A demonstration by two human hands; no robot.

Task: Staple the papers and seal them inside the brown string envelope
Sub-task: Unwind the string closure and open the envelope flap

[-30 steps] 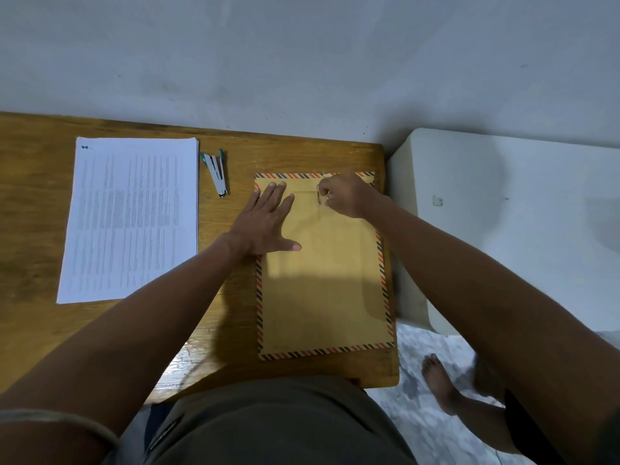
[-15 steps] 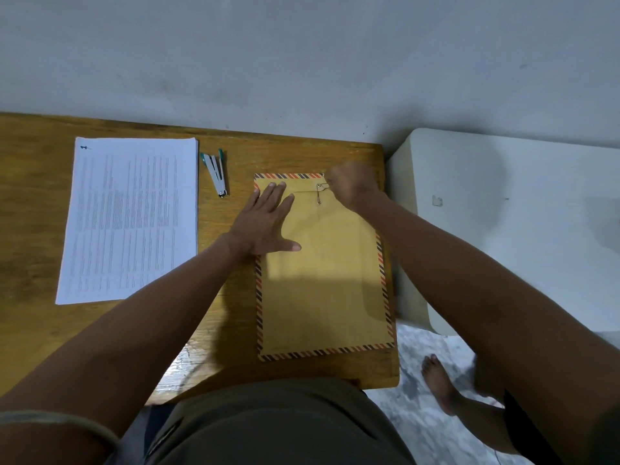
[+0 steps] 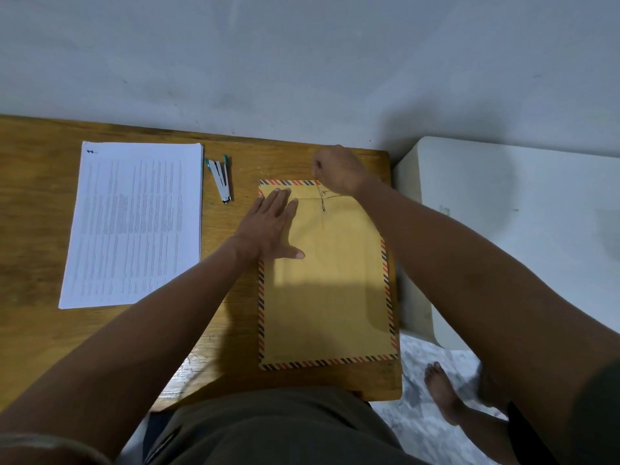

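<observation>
The brown string envelope with a striped border lies flat on the right part of the wooden table, flap end toward the wall. My left hand rests flat on its upper left area, fingers spread. Beyond the envelope's top edge, my right hand is pinched on the thin string, which runs taut down to the two round clasps near the flap. A stack of printed papers lies to the left. A white stapler with green ends sits between the papers and the envelope.
A grey wall rises right behind the table. A white surface adjoins the table's right edge. Below it are a patterned floor and a bare foot. My lap is at the table's near edge.
My right hand has moved away from the clasps toward the wall, drawing the string out past the envelope's top edge. The left hand has stayed flat on the envelope.
</observation>
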